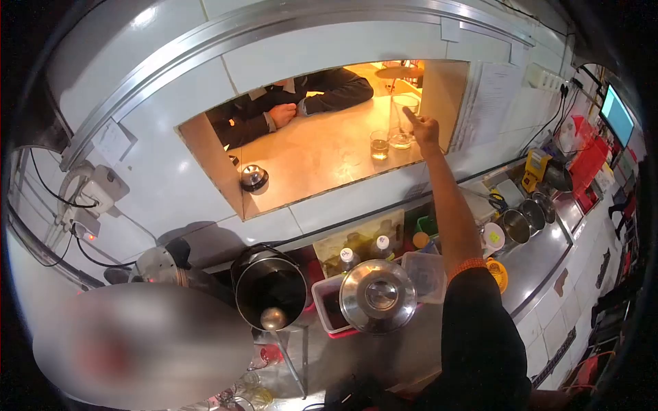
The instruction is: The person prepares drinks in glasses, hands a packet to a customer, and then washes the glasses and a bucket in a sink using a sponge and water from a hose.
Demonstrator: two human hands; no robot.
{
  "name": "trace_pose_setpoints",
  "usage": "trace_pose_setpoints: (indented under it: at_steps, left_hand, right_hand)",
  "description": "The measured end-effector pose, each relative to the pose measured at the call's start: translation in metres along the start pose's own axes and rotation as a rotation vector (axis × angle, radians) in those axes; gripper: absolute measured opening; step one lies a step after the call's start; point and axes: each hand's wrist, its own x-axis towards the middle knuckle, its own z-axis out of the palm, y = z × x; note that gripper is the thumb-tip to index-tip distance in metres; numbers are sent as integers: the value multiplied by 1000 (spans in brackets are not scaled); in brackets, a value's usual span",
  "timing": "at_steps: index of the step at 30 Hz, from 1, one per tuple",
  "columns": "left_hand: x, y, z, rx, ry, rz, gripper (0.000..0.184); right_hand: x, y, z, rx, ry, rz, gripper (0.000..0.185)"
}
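Observation:
My right hand (425, 131) is raised at the serving hatch, one finger stretched out and the others curled. Nothing can be seen held in it. Beside the fingers, on the hatch counter (312, 154), stands a tall clear glass (400, 127); whether they touch is unclear. A shorter glass with pale liquid (379, 146) stands to its left. An orange band circles my right forearm below a black sleeve. My left hand is out of view. Below the hatch are a round metal lid (378, 296), a deep pot (270, 291) and a ladle (273, 318).
Beyond the hatch, a person's hands (282, 114) rest together near a call bell (254, 178). A blurred shape (140, 346) fills the lower left. Plastic tubs (423, 274), bottles (383, 248) and metal bowls (515, 226) line the steel worktop (548, 253).

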Motion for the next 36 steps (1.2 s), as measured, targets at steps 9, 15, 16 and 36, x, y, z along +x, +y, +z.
trace_pose_setpoints:
  at_steps: [9, 15, 16, 36]
  left_hand:
    - [-32, -32, 4, 20, 33, -189, 34]
    - [-14, -23, -26, 75, 31, -329, 35]
    - [-5, -11, -32, 101, -11, -360, 36]
    - [2, -47, -16, -424, 153, -718, 18]
  right_hand:
    - [-82, -12, -83, 20, 218, -59, 53]
    - [-234, -54, -139, 121, 128, -41, 48]
    - [-258, -57, -155, 269, -7, 98, 34]
    - [-712, -136, -40, 366, -1078, 503, 31]
